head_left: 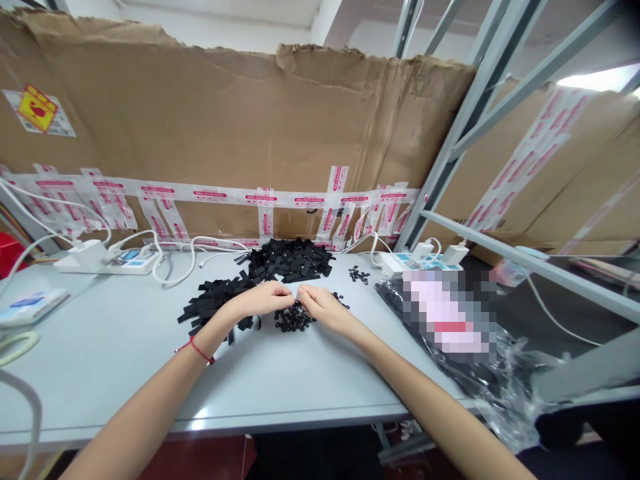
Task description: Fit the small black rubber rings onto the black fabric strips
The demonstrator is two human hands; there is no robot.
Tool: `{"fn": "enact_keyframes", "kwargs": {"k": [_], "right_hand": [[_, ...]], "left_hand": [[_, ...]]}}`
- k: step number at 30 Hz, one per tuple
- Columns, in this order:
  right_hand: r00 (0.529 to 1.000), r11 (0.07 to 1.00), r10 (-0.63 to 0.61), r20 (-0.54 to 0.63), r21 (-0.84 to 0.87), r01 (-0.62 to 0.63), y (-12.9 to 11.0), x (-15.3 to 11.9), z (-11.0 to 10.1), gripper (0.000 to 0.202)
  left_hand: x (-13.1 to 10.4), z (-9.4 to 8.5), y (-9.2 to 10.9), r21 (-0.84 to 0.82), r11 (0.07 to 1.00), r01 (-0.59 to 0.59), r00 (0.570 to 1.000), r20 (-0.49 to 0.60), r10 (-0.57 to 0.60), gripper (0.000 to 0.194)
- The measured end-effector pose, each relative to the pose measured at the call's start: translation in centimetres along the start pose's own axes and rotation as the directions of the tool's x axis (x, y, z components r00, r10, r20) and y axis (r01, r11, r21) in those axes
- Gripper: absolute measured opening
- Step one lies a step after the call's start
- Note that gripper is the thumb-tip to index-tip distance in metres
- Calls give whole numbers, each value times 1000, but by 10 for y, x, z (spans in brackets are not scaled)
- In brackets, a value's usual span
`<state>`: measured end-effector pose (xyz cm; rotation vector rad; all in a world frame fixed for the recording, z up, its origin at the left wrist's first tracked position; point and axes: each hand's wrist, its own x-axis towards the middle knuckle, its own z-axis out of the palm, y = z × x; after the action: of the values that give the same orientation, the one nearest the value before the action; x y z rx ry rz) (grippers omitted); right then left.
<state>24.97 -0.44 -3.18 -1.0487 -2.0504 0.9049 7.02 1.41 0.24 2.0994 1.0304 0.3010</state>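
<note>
My left hand [267, 298] and my right hand [323, 307] are close together over the middle of the table, fingertips pinched and nearly meeting. Whatever lies between the fingers is too small to make out. Just below them is a heap of small black rings [294, 319], partly covered by my hands. Beside my left wrist spreads a pile of short black strips [213, 300]. A larger pile of black strips [290, 259] lies behind both hands. Farther right is a small cluster of black rings [359, 274].
A tall cardboard sheet [240, 127] stands along the table's back edge. Power strips with white cables lie at left [107, 263] and right [420, 261]. A plastic bag [465, 340] covers the right side, by a metal shelf post [450, 147]. A white packet [33, 307] lies far left.
</note>
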Motion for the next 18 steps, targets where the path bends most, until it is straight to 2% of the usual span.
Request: {"fn": "enact_keyframes", "kwargs": {"k": [3, 7, 18], "right_hand": [[998, 997, -32, 49, -62, 35, -3, -3, 0, 33], [996, 997, -37, 81, -70, 43, -4, -3, -3, 33], [987, 999, -21, 162, -44, 28, -11, -5, -7, 35]], "left_hand": [[-1, 4, 0, 101, 994, 39, 999, -12, -38, 31], [-2, 4, 1, 136, 990, 20, 1000, 6, -21, 30], [-9, -12, 6, 210, 977, 22, 977, 201, -65, 41]]}}
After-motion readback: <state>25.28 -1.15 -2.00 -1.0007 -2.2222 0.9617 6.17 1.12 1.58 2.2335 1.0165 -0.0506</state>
